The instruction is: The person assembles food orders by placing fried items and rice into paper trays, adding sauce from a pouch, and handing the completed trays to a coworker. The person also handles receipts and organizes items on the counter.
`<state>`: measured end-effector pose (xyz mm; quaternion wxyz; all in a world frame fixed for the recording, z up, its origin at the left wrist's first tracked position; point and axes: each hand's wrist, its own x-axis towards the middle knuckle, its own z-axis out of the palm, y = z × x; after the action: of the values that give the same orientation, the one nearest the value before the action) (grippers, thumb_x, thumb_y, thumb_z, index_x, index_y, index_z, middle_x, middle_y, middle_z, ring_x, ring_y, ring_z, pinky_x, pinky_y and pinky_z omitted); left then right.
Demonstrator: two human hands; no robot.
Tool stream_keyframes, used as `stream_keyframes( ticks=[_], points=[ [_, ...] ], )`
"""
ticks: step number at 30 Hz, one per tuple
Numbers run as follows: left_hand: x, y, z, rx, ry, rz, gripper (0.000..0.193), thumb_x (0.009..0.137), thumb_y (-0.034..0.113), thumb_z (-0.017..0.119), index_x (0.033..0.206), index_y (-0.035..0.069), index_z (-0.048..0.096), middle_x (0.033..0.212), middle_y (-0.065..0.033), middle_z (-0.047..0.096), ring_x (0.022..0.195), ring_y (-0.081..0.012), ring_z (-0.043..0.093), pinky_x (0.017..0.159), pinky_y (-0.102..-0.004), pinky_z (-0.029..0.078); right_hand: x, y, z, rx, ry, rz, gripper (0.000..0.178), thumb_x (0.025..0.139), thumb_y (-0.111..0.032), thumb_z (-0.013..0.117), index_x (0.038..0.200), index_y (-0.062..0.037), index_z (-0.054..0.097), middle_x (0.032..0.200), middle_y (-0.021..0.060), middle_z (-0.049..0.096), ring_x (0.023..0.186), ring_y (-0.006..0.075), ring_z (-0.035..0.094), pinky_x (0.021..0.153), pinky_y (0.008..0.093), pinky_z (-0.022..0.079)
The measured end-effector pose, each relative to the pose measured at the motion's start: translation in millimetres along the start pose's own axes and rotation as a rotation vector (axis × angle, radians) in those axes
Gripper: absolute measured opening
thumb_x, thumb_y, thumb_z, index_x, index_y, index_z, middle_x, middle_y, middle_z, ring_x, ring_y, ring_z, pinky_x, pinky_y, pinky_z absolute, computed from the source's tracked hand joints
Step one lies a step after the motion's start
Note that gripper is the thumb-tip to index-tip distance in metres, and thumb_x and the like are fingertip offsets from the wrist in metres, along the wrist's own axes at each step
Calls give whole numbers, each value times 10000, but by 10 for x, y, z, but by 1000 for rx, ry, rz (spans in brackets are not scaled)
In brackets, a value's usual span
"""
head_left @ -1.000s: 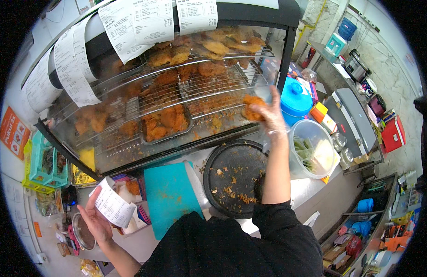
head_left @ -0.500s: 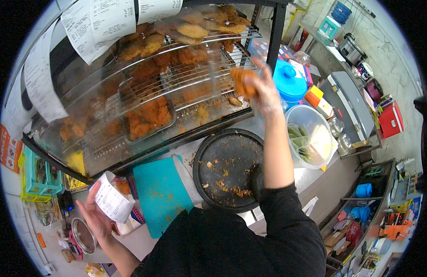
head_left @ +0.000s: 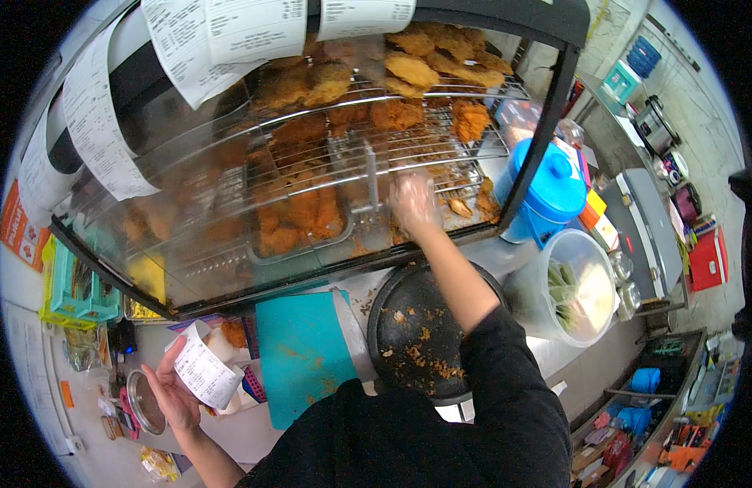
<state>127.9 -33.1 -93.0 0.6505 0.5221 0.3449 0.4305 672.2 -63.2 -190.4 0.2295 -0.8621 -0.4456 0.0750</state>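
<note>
My left hand (head_left: 174,400) is closed on a curled white paper receipt (head_left: 207,372), held over an opened box with white contents and a fried piece (head_left: 234,333). In a thin clear glove, my right hand (head_left: 414,203) reaches into the glass food warmer (head_left: 368,259), below its upper wire rack (head_left: 311,189). Motion blur smears its fingers, so I cannot make out whether they hold anything. Breaded fried pieces (head_left: 411,71) cover the top rack, and one chunky orange piece (head_left: 471,120) lies near its right end. Left of my right hand, a metal tray (head_left: 349,228) holds more fried pieces.
Near me are a teal cutting board (head_left: 298,342), a broad metal blade (head_left: 353,333) and a round black pan (head_left: 388,358) with crumbs. A blue-lidded container (head_left: 547,179) and a clear tub (head_left: 579,313) stand right. Receipts (head_left: 107,122) hang across the warmer's top.
My right hand has moved left and down, deeper into the warmer; the fried piece it held is no longer seen in it. My left hand still holds the receipt. The view has shifted.
</note>
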Motion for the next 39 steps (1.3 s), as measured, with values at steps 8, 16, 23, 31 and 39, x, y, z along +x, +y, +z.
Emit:
stream_keyframes(
  ticks=[8, 16, 23, 31, 39],
  points=[
    [-211, 90, -322, 23, 109, 54, 770, 1067, 571, 258, 1324, -78, 584, 1385, -182, 591, 1277, -248, 552, 1123, -370, 380, 1353, 210, 424, -118, 146, 202, 346, 950, -295, 581, 1246, -119, 621, 1217, 146, 648, 1090, 318, 624, 1003, 429, 488],
    [-881, 537, -1209, 684, 493, -1, 528, 1078, 401, 392, 1241, -3, 689, 1281, -133, 658, 1152, -169, 595, 1024, -329, 424, 453, 792, 78, 1566, 40, 162, 415, 927, -367, 665, 1297, -192, 592, 1186, 38, 647, 1063, 236, 614, 977, 380, 499],
    [-1339, 233, -2215, 1364, 501, -785, 462, 905, 430, 668, 1014, -10, 757, 839, -213, 724, 681, -328, 714, 697, -430, 554, -1487, 62, -53, 1489, -308, -4, 781, 876, -214, 743, 1538, -162, 332, 1443, 163, 489, 1232, 346, 556, 874, 457, 570],
    [-775, -929, -2431, 1316, -28, -586, 572, 869, 531, 661, 986, -21, 754, 913, -256, 721, 876, -370, 713, 817, -457, 537, -2792, -1934, 889, 1823, -954, 212, 706, 880, -285, 699, 1481, -106, 374, 1392, 265, 520, 1119, 420, 635, 739, 462, 620],
    [-667, -1265, -2540, 1168, -72, -362, 526, 805, 422, 755, 1038, -49, 725, 844, -261, 709, 727, -377, 706, 745, -453, 566, -3853, -3466, 2361, 1009, -374, -134, 755, 837, -26, 702, 1494, -99, 337, 1406, 279, 504, 1247, 423, 560, 1035, 494, 484]
  ],
)
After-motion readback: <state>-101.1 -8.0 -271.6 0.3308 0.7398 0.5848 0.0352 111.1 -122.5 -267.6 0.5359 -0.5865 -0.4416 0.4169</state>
